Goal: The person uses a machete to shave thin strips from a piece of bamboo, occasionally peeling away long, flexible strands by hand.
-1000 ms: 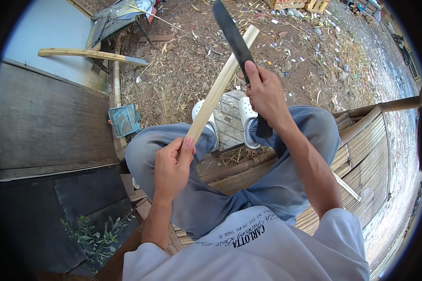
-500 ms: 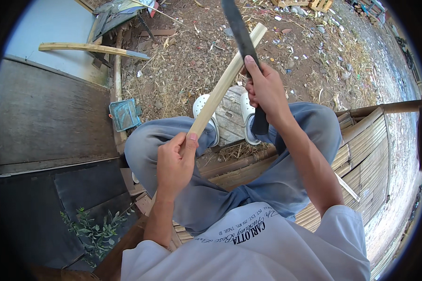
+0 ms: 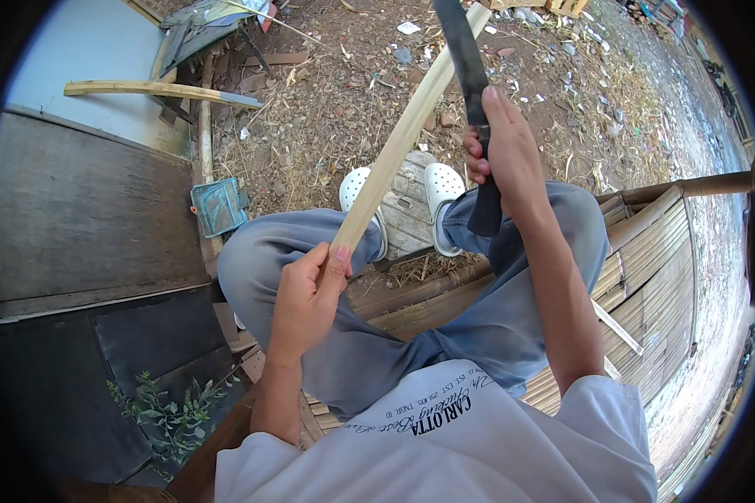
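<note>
My left hand (image 3: 310, 293) grips the near end of a long pale wooden strip (image 3: 401, 138), thumb laid along its top. The strip slants up and away to the right, between my knees and over my shoes. In my right hand (image 3: 512, 155) is a machete (image 3: 461, 54) with a dark blade and black handle, fingers wrapped round the handle. Its blade points up and away, beside the strip's far part and overlapping it near the top of the picture. Whether blade and wood touch, I cannot tell.
I sit on a bamboo-slat platform (image 3: 646, 277), white clogs (image 3: 442, 194) on a worn board (image 3: 407, 218). Littered, straw-strewn ground (image 3: 310, 142) lies ahead. At left are a blue plastic basket (image 3: 218, 208), a propped curved plank (image 3: 159, 88), dark panels (image 3: 84, 210) and a leafy plant (image 3: 172, 415).
The machete and my right hand have shifted right, farther from the strip's middle. The strip's far end has swung up and reaches farther away. My left hand keeps its hold.
</note>
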Tool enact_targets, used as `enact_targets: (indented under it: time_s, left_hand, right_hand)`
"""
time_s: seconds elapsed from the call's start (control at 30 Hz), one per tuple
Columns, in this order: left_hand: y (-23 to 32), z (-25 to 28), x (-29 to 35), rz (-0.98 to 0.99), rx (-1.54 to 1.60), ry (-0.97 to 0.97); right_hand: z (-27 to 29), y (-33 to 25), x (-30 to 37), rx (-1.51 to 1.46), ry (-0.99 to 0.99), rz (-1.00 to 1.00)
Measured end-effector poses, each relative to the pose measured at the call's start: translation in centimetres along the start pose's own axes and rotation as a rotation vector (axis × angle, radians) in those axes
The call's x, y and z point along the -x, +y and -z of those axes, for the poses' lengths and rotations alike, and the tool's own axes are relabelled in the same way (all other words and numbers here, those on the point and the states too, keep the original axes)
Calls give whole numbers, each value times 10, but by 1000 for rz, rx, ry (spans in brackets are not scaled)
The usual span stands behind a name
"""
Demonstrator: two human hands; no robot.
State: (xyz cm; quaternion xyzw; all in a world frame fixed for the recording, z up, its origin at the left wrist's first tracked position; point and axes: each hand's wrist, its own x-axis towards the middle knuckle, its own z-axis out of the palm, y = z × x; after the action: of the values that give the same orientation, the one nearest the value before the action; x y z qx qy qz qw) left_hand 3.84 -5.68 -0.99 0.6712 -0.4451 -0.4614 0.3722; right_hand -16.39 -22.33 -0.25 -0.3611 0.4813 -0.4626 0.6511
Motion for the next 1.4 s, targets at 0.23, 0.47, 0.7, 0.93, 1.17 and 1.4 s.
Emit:
enact_targets:
  time_s: [0.23, 0.47, 0.7, 0.93, 1.17, 1.4]
  left_hand:
    - [-8, -5, -3, -132, -217, 152]
    - [-13, -6, -7, -57, -85, 193]
    - [-8, -8, 1, -113, -170, 204]
    - [-11, -1, -4, -41, -21, 143]
    - [-5, 11, -4, 104, 278, 34]
    - [-5, 2, 1, -26, -19, 132]
  right_hand:
    - [-13, 29, -3, 815, 25, 293]
    - [-26, 36, 19, 898, -235, 251]
    - [-16, 21, -2, 781, 36, 388]
    - [-5, 42, 30, 928, -506, 761]
    - [-26, 13, 54, 881, -451, 251]
    - [-23, 46, 24, 1280, -263, 505]
